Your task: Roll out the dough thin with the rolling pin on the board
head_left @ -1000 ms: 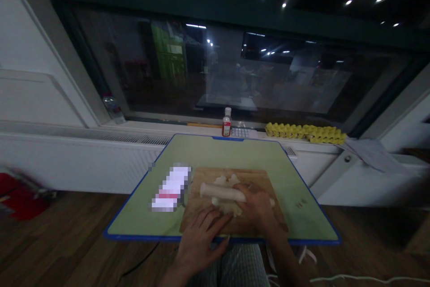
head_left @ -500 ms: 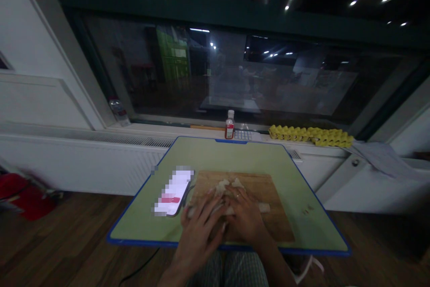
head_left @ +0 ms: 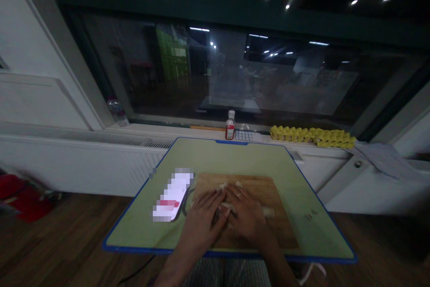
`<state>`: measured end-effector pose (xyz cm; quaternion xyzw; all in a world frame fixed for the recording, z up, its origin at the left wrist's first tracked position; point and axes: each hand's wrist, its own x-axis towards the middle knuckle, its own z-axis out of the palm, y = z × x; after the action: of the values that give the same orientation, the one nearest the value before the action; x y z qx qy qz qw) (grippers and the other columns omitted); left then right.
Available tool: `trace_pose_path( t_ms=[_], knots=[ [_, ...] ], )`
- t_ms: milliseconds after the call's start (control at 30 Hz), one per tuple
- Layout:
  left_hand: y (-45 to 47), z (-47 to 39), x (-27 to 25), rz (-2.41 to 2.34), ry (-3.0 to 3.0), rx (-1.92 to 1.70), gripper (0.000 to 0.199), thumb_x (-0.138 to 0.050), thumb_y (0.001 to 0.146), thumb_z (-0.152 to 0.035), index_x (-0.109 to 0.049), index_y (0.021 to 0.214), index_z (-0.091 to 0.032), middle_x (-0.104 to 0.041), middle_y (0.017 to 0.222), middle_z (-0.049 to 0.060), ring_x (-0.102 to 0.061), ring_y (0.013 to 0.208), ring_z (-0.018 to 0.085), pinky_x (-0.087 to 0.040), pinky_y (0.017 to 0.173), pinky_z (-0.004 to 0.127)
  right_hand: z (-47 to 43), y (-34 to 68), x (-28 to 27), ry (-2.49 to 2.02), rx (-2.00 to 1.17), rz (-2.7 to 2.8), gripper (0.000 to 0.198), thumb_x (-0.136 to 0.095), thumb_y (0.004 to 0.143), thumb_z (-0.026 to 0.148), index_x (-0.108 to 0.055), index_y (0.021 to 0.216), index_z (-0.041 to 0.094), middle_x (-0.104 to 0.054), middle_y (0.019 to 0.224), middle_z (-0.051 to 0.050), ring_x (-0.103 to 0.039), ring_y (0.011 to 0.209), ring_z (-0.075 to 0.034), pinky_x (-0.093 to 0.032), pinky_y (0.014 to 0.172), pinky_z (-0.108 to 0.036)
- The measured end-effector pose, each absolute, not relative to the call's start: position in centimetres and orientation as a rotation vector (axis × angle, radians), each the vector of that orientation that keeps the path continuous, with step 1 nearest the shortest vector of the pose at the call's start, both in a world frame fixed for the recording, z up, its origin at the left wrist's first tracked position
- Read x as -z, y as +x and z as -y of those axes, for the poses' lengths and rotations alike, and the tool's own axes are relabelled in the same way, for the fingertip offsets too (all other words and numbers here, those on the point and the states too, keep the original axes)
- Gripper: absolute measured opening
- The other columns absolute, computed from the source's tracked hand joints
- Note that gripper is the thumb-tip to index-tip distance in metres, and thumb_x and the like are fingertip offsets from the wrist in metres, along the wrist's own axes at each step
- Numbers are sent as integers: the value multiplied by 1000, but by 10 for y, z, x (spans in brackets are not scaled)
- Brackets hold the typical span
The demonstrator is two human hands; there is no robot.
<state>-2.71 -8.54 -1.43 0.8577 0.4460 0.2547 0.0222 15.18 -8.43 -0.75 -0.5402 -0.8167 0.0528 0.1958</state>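
Observation:
On a wooden cutting board (head_left: 282, 229) lies pale dough (head_left: 238, 184), mostly covered by my hands. A light-coloured rolling pin (head_left: 268, 212) crosses the board beneath my palms, its right end sticking out. My left hand (head_left: 204, 214) lies over the pin's left part, fingers stretched forward towards the dough. Beside it, my right hand (head_left: 247, 213) rests over the pin with fingers extended, a ring on one of them. The fingertips of both hands come close together over the dough. How the palms meet the pin is hidden.
The board rests on a green folding table (head_left: 235, 157) with a blue edge. Left of it lies a lit phone (head_left: 173, 197) beside a dark cable. On the windowsill stand a small red-labelled bottle (head_left: 230, 126), yellow egg trays (head_left: 312, 136) and a clear bottle (head_left: 117, 111).
My hands have slid forward across the pin, their fingers now reaching over the dough that showed more before. The view has shifted slightly.

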Motion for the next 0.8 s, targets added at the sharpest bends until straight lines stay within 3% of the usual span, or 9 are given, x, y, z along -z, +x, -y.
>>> trace_pose_path(
  t_ms=[200,433,633,800],
  knots=[
    [-15,65,11,-1528,2642,-751,48,-45,100,-44,-58,134,-14,-58,140,12,-50,133,29,-39,110,54,77,152,5,-1678,-30,2172,42,-38,98,23,-58,135,20,-58,139,-5,-50,131,-20,-36,114,-38],
    [-33,101,22,-1448,2723,-827,53,-49,98,-45,-44,146,-22,-52,146,8,-49,134,25,-42,110,48,105,178,32,-1738,273,1988,42,-35,99,23,-60,132,13,-59,137,-11,-52,130,-24,-40,110,-43],
    [-41,116,24,-1403,2749,-866,56,-52,97,-45,-43,147,-23,-53,145,7,-53,131,26,-48,105,48,124,176,30,-1827,300,2031,42,-38,98,22,-58,134,14,-55,141,-10,-50,132,-26,-38,112,-46],
    [-35,86,18,-1369,2731,-825,48,-51,97,-43,-52,141,-24,-57,141,7,-54,129,25,-42,110,48,103,177,25,-1827,236,2024,41,-36,100,26,-59,133,16,-58,138,-8,-54,128,-23,-42,109,-42]
  ],
)
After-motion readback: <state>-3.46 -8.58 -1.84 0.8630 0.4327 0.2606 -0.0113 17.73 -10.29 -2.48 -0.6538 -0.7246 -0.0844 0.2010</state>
